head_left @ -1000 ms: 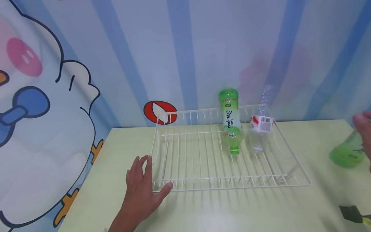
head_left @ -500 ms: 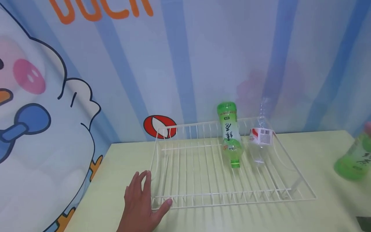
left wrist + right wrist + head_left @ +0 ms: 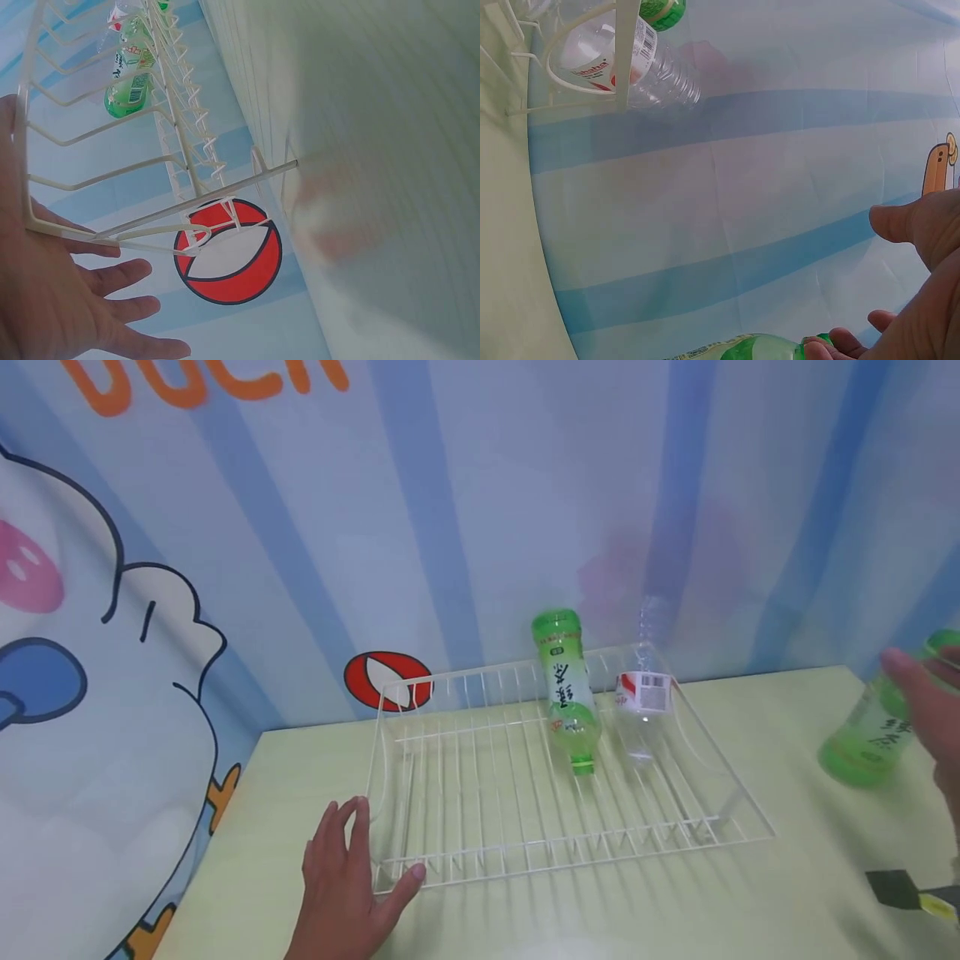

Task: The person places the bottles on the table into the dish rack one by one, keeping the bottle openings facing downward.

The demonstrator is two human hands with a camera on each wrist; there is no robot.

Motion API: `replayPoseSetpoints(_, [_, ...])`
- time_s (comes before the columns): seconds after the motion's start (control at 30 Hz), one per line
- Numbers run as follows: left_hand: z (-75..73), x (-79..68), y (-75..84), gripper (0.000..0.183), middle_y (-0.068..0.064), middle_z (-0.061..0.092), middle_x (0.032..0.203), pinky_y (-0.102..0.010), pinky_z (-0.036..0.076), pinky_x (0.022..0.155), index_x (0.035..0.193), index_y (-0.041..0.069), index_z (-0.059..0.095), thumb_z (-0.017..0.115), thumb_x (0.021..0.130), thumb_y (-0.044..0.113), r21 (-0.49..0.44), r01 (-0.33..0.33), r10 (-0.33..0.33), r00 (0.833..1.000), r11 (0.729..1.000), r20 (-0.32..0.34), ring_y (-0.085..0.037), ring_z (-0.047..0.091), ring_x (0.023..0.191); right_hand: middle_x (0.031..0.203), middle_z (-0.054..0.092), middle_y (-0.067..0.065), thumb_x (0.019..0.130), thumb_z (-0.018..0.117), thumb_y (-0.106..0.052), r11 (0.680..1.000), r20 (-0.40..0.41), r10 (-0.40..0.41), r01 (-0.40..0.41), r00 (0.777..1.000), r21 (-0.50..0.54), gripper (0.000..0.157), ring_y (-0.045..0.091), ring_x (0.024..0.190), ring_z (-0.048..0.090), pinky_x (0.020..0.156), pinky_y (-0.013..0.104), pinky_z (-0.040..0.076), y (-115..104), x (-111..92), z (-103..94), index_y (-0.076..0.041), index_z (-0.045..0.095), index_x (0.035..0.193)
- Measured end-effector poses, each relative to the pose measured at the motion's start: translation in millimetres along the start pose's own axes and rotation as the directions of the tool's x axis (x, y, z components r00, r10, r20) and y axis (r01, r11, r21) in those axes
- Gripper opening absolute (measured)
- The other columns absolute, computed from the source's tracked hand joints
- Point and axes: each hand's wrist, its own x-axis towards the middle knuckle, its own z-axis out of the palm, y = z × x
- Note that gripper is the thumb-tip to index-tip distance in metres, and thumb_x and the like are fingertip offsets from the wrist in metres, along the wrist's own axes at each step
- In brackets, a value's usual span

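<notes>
A white wire dish rack (image 3: 540, 860) stands on the pale table against the wall. Straight-fingered, my left hand (image 3: 341, 881) rests at its front left corner, thumb on the front wire and fingers along the side. Inside the rack, a green tea bottle (image 3: 573, 693) leans upside down, cap toward me. A clear plastic bottle (image 3: 643, 692) with a white and red label leans to its right. Right of the rack, another green tea bottle (image 3: 873, 735) stands on the table. My right hand (image 3: 922, 300) is at its cap end, fingertips overlapping the cap and thumb spread well apart.
A blue striped wall (image 3: 487, 527) with cartoon figures rises directly behind the rack. The table (image 3: 600, 918) extends in front of the rack and to both sides. A dark piece (image 3: 892, 889) with a yellow part shows below my right hand.
The head view has shifted, moving the scene left and down in frame overall. My right hand shows more at the standing bottle's top. My left hand has kept its place on the rack.
</notes>
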Motion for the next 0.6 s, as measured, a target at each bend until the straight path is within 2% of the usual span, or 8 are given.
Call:
replayPoseSetpoints(0.1, [-0.3, -0.1, 1.0, 0.099, -0.021, 0.027, 0.153, -0.074, 0.018, 0.106, 0.152, -0.005, 0.028, 0.066, 0.086, 0.059, 0.005, 0.002, -0.002, 1.000, 1.000, 0.006, -0.045, 0.016, 0.143, 0.156, 0.035, -0.006, 0.091, 0.069, -0.039, 0.998, -0.006, 0.049, -0.048, 0.999, 0.030, 0.073, 0.006, 0.139, 0.036, 0.116, 0.036, 0.029, -8, -6, 2.5, -0.032, 0.030, 0.153])
replayPoseSetpoints(0.17, [-1.0, 0.7, 0.9, 0.100, -0.021, 0.026, 0.153, -0.074, 0.018, 0.106, 0.152, -0.005, 0.027, 0.067, 0.086, 0.058, 0.004, 0.004, -0.004, 1.000, 1.000, 0.004, -0.045, 0.015, 0.144, 0.157, 0.034, -0.002, 0.093, 0.068, -0.038, 0.999, -0.008, 0.036, -0.035, 0.999, 0.017, 0.073, 0.008, 0.140, 0.037, 0.115, 0.034, 0.031, -12, -8, 5.1, -0.031, 0.028, 0.154])
replayPoseSetpoints(0.4, [-1.9, 3.3, 2.9, 0.100, -0.021, 0.024, 0.155, -0.072, 0.015, 0.109, 0.153, -0.006, 0.024, 0.066, 0.087, 0.057, -0.017, 0.009, -0.009, 1.000, 1.000, 0.027, -0.044, 0.012, 0.145, 0.158, 0.032, -0.001, 0.093, 0.066, -0.041, 0.998, 0.004, 0.065, -0.065, 0.998, 0.007, 0.074, 0.009, 0.141, 0.036, 0.115, 0.035, 0.031, -13, -5, 2.6, -0.029, 0.026, 0.154])
replayPoseSetpoints(0.6, [-4.5, 3.3, 5.3, 0.102, -0.022, 0.022, 0.156, -0.069, 0.011, 0.112, 0.154, -0.006, 0.021, 0.066, 0.087, 0.057, -0.029, 0.065, -0.062, 0.994, 0.997, 0.086, -0.043, 0.009, 0.146, 0.160, 0.029, 0.001, 0.093, 0.065, -0.044, 1.000, 0.070, 0.024, -0.025, 0.997, 0.003, 0.078, 0.013, 0.142, 0.034, 0.114, 0.040, 0.032, -9, -6, 0.4, -0.029, 0.022, 0.156])
